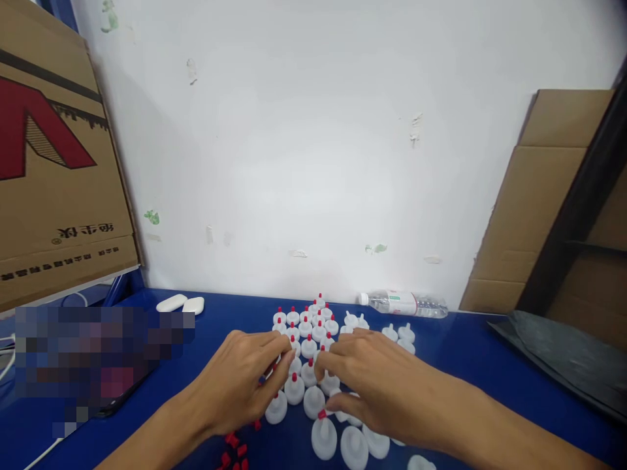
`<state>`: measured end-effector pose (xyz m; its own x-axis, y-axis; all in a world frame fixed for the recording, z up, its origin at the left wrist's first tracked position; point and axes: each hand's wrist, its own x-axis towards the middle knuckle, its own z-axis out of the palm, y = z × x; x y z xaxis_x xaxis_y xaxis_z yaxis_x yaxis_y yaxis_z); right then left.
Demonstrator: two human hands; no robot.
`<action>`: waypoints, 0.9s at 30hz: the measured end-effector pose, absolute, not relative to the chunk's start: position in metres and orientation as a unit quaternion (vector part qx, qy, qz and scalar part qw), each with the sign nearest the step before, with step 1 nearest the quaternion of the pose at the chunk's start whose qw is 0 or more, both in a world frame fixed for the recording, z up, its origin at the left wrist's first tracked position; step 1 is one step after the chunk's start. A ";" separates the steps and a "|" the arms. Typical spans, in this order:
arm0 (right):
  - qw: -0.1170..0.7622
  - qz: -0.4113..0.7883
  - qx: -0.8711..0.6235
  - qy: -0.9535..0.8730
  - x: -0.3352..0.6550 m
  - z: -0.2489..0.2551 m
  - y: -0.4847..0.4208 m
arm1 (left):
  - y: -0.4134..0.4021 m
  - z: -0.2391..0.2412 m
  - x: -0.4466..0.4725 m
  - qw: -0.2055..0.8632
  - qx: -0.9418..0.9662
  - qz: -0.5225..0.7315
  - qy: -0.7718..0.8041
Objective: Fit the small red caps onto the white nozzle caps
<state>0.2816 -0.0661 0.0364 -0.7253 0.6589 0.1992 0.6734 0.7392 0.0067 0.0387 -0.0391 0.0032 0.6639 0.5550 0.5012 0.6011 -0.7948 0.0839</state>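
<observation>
White dome-shaped nozzle caps (324, 440) stand in a cluster on the blue table, many topped with small red tips (294, 377). Over the cluster's left side, my left hand (240, 375) has thumb and forefinger pinched together; whatever is between them is too small or hidden to name. My right hand (377, 375) hovers above the right part, fingers curled, the thumb apart from the forefinger and nothing visible between them. Its thumb is close to a red-tipped cap at the front. Loose red tips (232, 440) lie below my left wrist. My right hand hides several caps.
A clear plastic bottle (401, 303) lies against the wall. Two white cases (171, 303) sit at the back left, near a dark device with a blurred screen (112, 365). Cardboard (59, 163) stands left, more cardboard (533, 215) right, beside a grey bag (558, 359).
</observation>
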 end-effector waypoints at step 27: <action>0.144 -0.087 -0.331 -0.928 0.283 0.044 -0.065 | -0.049 -0.002 0.049 0.077 -0.914 -0.244 -0.314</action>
